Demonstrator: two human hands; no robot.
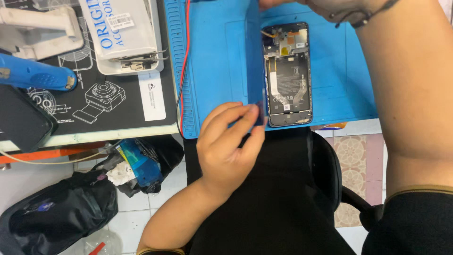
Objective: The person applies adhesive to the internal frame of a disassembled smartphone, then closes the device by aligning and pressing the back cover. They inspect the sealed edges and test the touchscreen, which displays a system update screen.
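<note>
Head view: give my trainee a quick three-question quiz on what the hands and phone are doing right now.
1. True or false: the opened phone lies on the blue mat.
2. What does the left hand pinch? A) red wire B) blue back cover C) white box
3. Where is the right hand in the picture?

Key
1. True; its insides face up.
2. B; the blue back cover stands on edge beside the phone.
3. At the top edge, above the phone, mostly cut off, so its grip cannot be told.
</note>
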